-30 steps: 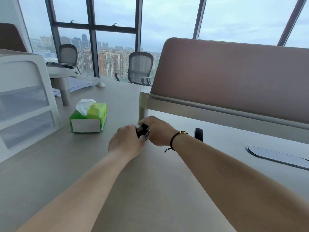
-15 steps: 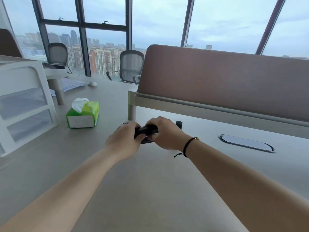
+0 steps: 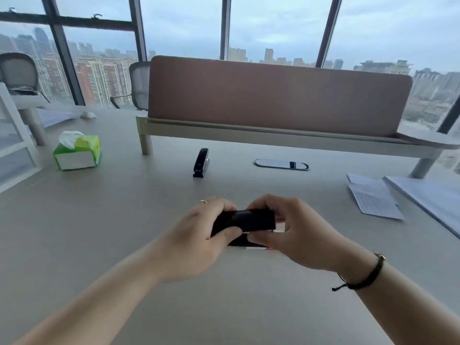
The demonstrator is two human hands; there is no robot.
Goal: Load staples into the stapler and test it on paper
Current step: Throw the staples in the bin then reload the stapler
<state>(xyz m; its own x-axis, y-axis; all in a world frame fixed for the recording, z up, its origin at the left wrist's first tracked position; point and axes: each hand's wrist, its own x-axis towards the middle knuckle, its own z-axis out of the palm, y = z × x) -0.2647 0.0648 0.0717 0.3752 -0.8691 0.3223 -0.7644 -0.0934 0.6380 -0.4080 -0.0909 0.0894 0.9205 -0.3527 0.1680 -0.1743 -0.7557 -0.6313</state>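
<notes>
A black stapler [image 3: 245, 224] lies crosswise between both hands, just above the desk in the middle of the view. My left hand [image 3: 196, 235] grips its left end, thumb pressed on the near side. My right hand [image 3: 293, 230] holds the right end with fingers curled over the top; that end is partly hidden. A thin silvery strip shows along the stapler's lower edge. A second black stapler [image 3: 201, 162] rests alone on the desk farther back. Sheets of white paper [image 3: 373, 197] lie on the desk to the right.
A green tissue box [image 3: 77, 153] sits at the left, beside a white drawer unit [image 3: 15, 145]. A brown divider panel [image 3: 273, 95] on legs spans the back. An oval cable cover [image 3: 281, 164] is set in the desk. More paper [image 3: 428, 197] lies far right.
Both hands have drawn the stapler nearer to me across the desk. The view has swung right, so the second stapler and the papers now show in full.
</notes>
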